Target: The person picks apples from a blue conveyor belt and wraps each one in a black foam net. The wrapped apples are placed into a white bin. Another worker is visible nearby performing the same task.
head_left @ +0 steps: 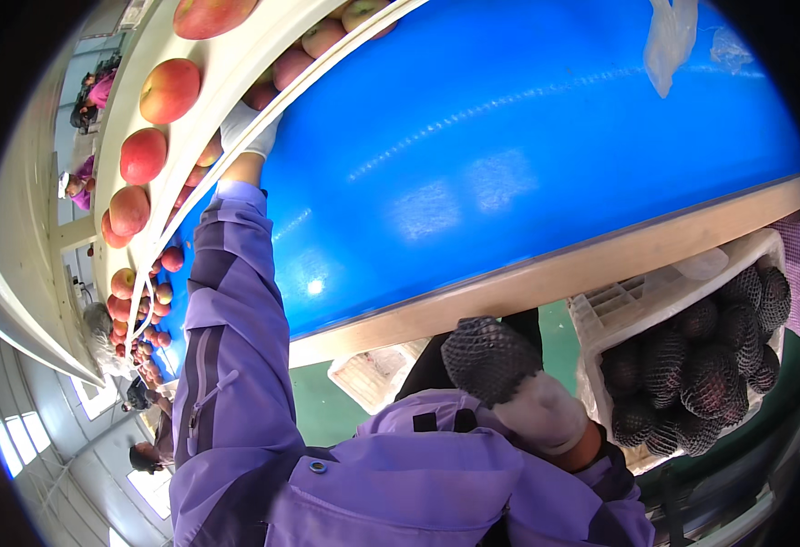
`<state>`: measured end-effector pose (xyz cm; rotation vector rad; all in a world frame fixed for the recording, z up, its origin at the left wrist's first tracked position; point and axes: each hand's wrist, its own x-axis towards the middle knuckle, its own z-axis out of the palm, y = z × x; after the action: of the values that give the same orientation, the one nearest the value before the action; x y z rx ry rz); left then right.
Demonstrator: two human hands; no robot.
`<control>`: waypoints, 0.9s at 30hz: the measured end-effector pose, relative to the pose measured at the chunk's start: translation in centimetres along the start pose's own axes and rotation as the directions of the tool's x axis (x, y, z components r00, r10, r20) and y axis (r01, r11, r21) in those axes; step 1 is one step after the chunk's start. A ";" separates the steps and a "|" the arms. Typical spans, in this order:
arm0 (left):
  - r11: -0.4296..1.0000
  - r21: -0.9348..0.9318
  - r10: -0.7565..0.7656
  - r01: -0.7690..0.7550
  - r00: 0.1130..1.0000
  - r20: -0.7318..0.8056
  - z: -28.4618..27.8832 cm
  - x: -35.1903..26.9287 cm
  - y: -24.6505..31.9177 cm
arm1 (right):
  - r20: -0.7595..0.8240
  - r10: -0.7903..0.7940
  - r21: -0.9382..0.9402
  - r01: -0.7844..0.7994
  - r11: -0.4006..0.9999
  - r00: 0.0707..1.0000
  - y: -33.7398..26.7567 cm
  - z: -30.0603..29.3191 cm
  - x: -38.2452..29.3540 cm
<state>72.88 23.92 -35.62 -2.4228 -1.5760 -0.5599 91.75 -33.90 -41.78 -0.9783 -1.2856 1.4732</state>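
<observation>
My left hand (253, 130), in a white glove, reaches past a pale rail to the row of red apples (291, 68) on the far side of the blue surface; the rail partly covers its fingers, so its grip cannot be made out. Close to my body, my right hand (543, 414), also gloved in white, holds an apple in black foam netting (489, 355). Just right of that hand stands a lined crate (588, 383) holding several netted apples (714, 379).
A wooden edge (550, 277) borders the blue surface (441, 157). Single apples (170, 91) rest on the cream ledge at left. Clear plastic film (671, 44) lies at the upper right. A pale crate (379, 372) is under the edge. Other people are in the left background.
</observation>
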 end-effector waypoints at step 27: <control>0.171 -0.976 0.560 0.133 0.802 0.208 -28.6 -25.7 23.1 | -0.409 -0.487 -0.245 0.422 0.873 0.771 -20.1 -3.3 4.3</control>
<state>78.82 -17.46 -19.34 -4.0762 -0.8710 -1.1887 96.49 -28.21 -22.30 -0.9455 -1.1701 0.7209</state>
